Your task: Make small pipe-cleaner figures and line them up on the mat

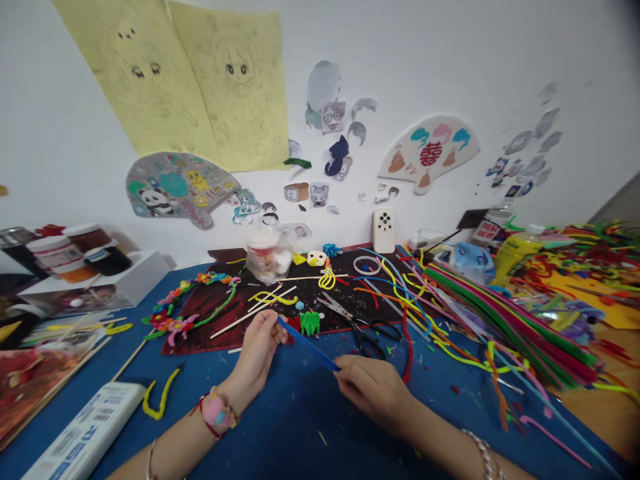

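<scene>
My left hand pinches one end of a straight blue pipe cleaner just above the blue table. My right hand pinches its other end, lower and to the right. The stem runs slanted between both hands. A small green pipe-cleaner shape lies just beyond it, beside black-handled scissors. A pink pompom bracelet sits on my left wrist, and a beaded bracelet on my right.
A thick bundle of coloured pipe cleaners spreads across the right. A dark red mat carries wooden sticks, a flower garland and a plastic cup. Jars stand at left; a white box lies at the near left.
</scene>
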Motion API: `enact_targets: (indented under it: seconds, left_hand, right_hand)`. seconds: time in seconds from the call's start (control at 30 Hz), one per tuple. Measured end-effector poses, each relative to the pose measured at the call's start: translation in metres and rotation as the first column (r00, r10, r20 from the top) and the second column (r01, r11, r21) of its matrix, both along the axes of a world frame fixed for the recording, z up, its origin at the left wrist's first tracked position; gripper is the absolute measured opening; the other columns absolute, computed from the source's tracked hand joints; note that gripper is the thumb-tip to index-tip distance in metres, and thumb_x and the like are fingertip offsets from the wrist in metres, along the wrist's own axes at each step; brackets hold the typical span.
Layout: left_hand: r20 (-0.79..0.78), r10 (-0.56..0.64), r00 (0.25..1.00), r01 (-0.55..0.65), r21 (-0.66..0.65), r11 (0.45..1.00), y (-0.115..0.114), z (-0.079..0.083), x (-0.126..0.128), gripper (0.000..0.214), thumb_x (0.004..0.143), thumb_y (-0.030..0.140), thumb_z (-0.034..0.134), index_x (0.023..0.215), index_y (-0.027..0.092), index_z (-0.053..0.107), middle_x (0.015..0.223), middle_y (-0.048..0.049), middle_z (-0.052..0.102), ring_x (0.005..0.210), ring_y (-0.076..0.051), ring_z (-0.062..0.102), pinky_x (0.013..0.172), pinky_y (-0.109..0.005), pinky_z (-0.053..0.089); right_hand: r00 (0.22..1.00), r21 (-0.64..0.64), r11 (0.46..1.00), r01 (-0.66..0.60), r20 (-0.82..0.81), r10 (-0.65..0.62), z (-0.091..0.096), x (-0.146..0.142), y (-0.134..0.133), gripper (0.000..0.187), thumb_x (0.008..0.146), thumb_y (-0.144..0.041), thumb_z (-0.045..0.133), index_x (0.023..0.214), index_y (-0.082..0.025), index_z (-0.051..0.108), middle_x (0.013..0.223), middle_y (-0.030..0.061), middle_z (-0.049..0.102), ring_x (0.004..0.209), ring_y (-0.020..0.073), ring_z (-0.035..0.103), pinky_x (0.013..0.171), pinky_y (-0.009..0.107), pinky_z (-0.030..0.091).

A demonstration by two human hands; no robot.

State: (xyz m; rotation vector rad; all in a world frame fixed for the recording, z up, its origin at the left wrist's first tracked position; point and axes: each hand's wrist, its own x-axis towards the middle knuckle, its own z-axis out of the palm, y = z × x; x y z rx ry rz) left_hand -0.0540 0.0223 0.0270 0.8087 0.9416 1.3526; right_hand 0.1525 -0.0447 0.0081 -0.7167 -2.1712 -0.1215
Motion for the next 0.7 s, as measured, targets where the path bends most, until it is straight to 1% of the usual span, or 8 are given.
enact_targets:
  seconds: [0.1,0.2,0.33,0.57,0.7]
  left_hand:
    - [-0.012,-0.007,1.000,0.007,0.020,1.000,0.002,-0.003,-0.002,0.022,0.071,0.032,0.063,0.074,0.015,0.049,0.067,0.0011,0.056,0.053,-0.008,0.049,0.051,-0.022,0.040]
    - [-0.020,-0.006,1.000,0.007,0.035,0.999,0.003,-0.006,-0.004,0.021,0.072,0.032,0.062,0.074,0.015,0.050,0.067,0.0012,0.055,0.054,-0.009,0.050,0.053,-0.022,0.040]
    - [-0.010,0.021,1.000,-0.021,0.037,0.999,0.002,-0.005,-0.002,0.022,0.072,0.033,0.062,0.074,0.015,0.050,0.068,0.0009,0.055,0.053,-0.009,0.049,0.053,-0.023,0.040]
    - [-0.005,0.114,0.993,-0.114,0.069,0.991,-0.005,0.005,0.005,0.025,0.070,0.035,0.063,0.074,0.015,0.050,0.065,0.0025,0.052,0.052,-0.008,0.046,0.051,-0.021,0.038]
    - [0.007,0.112,0.994,-0.112,0.061,0.992,-0.005,0.009,0.004,0.023,0.071,0.033,0.062,0.074,0.015,0.049,0.067,0.0028,0.052,0.053,-0.007,0.046,0.053,-0.021,0.038]
  right_hand:
    - [1.000,-0.081,0.997,0.012,-0.018,-0.013,-0.005,0.001,0.001,0.009,0.085,-0.009,0.047,0.084,-0.015,0.053,0.084,0.0078,0.067,0.081,0.0139,0.064,0.073,0.024,0.054]
    - [0.999,-0.118,0.993,0.029,-0.026,-0.033,-0.007,0.002,0.001,0.011,0.086,-0.010,0.045,0.083,-0.016,0.053,0.086,0.0080,0.068,0.080,0.0139,0.065,0.072,0.024,0.054]
    - [0.997,-0.091,0.994,0.061,-0.032,-0.064,-0.007,0.002,0.001,0.011,0.086,-0.010,0.045,0.083,-0.016,0.054,0.088,0.0085,0.068,0.080,0.0146,0.066,0.073,0.025,0.055]
    - [0.997,-0.074,0.996,0.056,-0.048,-0.060,-0.011,0.002,0.003,0.013,0.086,-0.009,0.045,0.083,-0.016,0.056,0.091,0.0088,0.069,0.086,0.0143,0.065,0.079,0.027,0.055]
    - [0.997,-0.063,0.997,0.052,-0.051,-0.055,-0.011,0.001,0.003,0.014,0.086,-0.008,0.045,0.083,-0.015,0.056,0.091,0.0089,0.069,0.087,0.0147,0.065,0.080,0.028,0.055]
